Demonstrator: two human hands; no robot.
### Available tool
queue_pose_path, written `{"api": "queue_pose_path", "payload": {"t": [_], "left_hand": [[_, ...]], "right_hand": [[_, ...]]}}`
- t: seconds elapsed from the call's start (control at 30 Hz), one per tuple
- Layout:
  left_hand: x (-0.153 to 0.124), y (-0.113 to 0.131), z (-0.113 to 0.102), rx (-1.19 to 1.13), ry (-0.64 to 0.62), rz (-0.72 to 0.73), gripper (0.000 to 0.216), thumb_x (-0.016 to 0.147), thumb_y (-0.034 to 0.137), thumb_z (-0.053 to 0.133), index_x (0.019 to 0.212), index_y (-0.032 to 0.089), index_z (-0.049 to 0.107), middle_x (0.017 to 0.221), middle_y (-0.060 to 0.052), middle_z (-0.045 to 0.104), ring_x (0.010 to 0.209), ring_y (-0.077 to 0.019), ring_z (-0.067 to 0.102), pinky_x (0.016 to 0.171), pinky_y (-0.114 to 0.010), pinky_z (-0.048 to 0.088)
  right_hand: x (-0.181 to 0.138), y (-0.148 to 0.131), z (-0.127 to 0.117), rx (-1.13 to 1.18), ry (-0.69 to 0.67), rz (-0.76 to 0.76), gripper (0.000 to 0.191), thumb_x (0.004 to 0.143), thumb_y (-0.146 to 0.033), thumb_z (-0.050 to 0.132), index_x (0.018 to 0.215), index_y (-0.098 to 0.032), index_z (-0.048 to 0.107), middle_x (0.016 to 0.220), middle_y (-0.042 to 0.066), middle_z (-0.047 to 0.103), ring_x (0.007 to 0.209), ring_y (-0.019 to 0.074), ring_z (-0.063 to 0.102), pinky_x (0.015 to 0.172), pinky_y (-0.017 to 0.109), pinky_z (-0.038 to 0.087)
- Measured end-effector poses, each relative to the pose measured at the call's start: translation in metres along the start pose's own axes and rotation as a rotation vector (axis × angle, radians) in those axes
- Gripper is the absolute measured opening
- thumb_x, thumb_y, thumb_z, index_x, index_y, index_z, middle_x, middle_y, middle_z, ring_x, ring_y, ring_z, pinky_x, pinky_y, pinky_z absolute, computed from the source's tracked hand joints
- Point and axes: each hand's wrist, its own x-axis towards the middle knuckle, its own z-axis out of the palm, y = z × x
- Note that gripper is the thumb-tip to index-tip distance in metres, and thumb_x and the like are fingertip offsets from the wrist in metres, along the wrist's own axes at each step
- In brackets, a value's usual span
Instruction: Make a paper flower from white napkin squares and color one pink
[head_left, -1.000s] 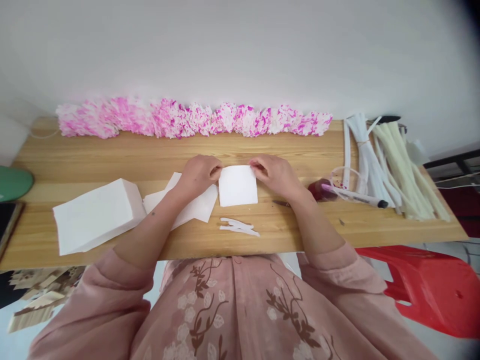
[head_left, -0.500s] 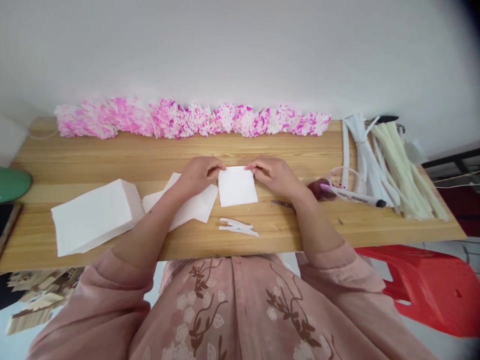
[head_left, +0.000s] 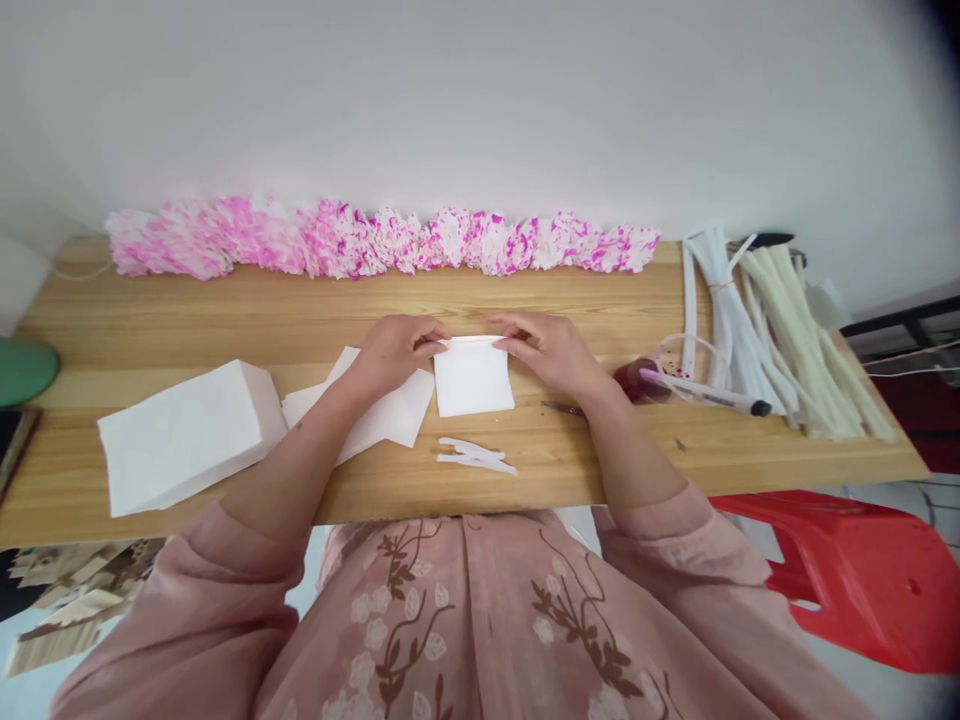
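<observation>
A white square of tissue paper (head_left: 474,382) lies on the table in front of me, its far edge folded into a narrow strip. My left hand (head_left: 401,350) pinches the left end of that edge between thumb and fingers. At the right end, my right hand (head_left: 544,348) grips the same edge with thumb and fingertips. Loose white sheets (head_left: 394,408) lie partly under my left forearm. Nearer to me are a few thin white twisted strips (head_left: 476,455). Scissors (head_left: 562,408) show partly beside my right wrist.
A thick stack of white paper (head_left: 187,430) stands left. Pink-and-white paper flowers (head_left: 382,240) line the wall. To the right are a dark red jar (head_left: 641,380), a marker (head_left: 720,397), and bundles of white (head_left: 727,310) and cream (head_left: 795,340) strips. A red stool (head_left: 862,580) stands below.
The folded far edge of the paper has lifted and turned slightly towards me under both hands' fingers. My right fingers have shifted a little; everything else stays put.
</observation>
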Motion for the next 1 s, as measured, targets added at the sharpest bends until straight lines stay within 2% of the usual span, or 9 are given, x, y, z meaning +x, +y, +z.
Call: {"api": "queue_pose_path", "payload": {"t": [0.17,0.37,0.53,0.7,0.77,0.9,0.93,1.0], "left_hand": [[0.0012,0.0003,-0.001,0.052,-0.004,0.029,0.016,0.084,0.024,0.058,0.088,0.019,0.073,0.088,-0.003,0.076,0.079,-0.018,0.066,0.071,-0.028,0.041],[0.0019,0.0003,-0.0006,0.115,-0.004,0.091,0.017,0.084,0.02,0.053,0.083,0.018,0.07,0.082,-0.003,0.074,0.076,-0.018,0.063,0.069,-0.028,0.041],[0.0,-0.001,0.0013,0.121,0.031,0.198,0.012,0.084,0.021,0.056,0.079,0.018,0.067,0.083,-0.004,0.072,0.075,-0.0169,0.062,0.068,-0.027,0.041],[-0.0003,-0.0023,0.0016,0.164,0.035,0.19,0.014,0.085,0.02,0.057,0.078,0.018,0.068,0.083,-0.004,0.073,0.075,-0.0171,0.063,0.068,-0.027,0.041],[-0.0001,-0.002,0.0007,0.181,0.023,0.162,0.015,0.087,0.024,0.057,0.082,0.019,0.07,0.084,-0.004,0.074,0.076,-0.0181,0.064,0.069,-0.028,0.043],[0.0003,-0.0023,0.0011,0.207,0.027,0.121,0.026,0.091,0.027,0.053,0.109,0.022,0.071,0.099,-0.005,0.076,0.088,-0.0217,0.067,0.078,-0.031,0.047],[0.0005,-0.003,0.0021,0.222,0.028,0.13,0.028,0.092,0.026,0.052,0.111,0.023,0.071,0.101,-0.005,0.076,0.091,-0.0226,0.067,0.08,-0.032,0.047],[0.001,-0.0052,0.0046,0.263,0.029,0.172,0.026,0.092,0.024,0.049,0.103,0.021,0.074,0.098,-0.006,0.076,0.091,-0.0237,0.067,0.081,-0.033,0.047]], "right_hand": [[0.0003,0.0016,-0.0034,0.004,-0.001,-0.064,0.021,0.091,-0.033,0.061,0.099,-0.023,0.077,0.093,0.003,0.077,0.083,0.0199,0.068,0.076,0.032,0.048],[0.0006,-0.0003,-0.0049,0.035,-0.005,-0.075,0.018,0.091,-0.03,0.062,0.092,-0.021,0.077,0.089,0.003,0.076,0.078,0.0174,0.067,0.073,0.029,0.047],[0.0006,-0.0039,-0.0055,0.003,0.001,-0.081,0.018,0.092,-0.03,0.06,0.089,-0.021,0.075,0.085,0.002,0.075,0.078,0.0173,0.066,0.073,0.029,0.045],[0.0003,-0.0061,-0.006,-0.018,-0.012,-0.09,0.018,0.093,-0.029,0.059,0.09,-0.02,0.074,0.087,0.003,0.075,0.079,0.0174,0.065,0.073,0.029,0.044],[0.0001,-0.0062,-0.0062,-0.024,-0.013,-0.085,0.018,0.093,-0.029,0.058,0.09,-0.021,0.074,0.088,0.003,0.075,0.079,0.0174,0.065,0.073,0.029,0.044],[0.0006,-0.0038,-0.005,-0.063,-0.022,-0.105,0.018,0.094,-0.028,0.056,0.088,-0.02,0.072,0.085,0.003,0.073,0.076,0.017,0.063,0.072,0.029,0.043],[0.001,-0.0026,-0.0043,-0.082,-0.024,-0.119,0.018,0.094,-0.027,0.056,0.089,-0.02,0.071,0.085,0.003,0.073,0.076,0.0171,0.063,0.072,0.029,0.043],[0.0021,0.0004,-0.0026,-0.13,-0.016,-0.16,0.02,0.095,-0.028,0.054,0.089,-0.02,0.071,0.085,0.004,0.072,0.078,0.0183,0.062,0.073,0.031,0.043]]}}
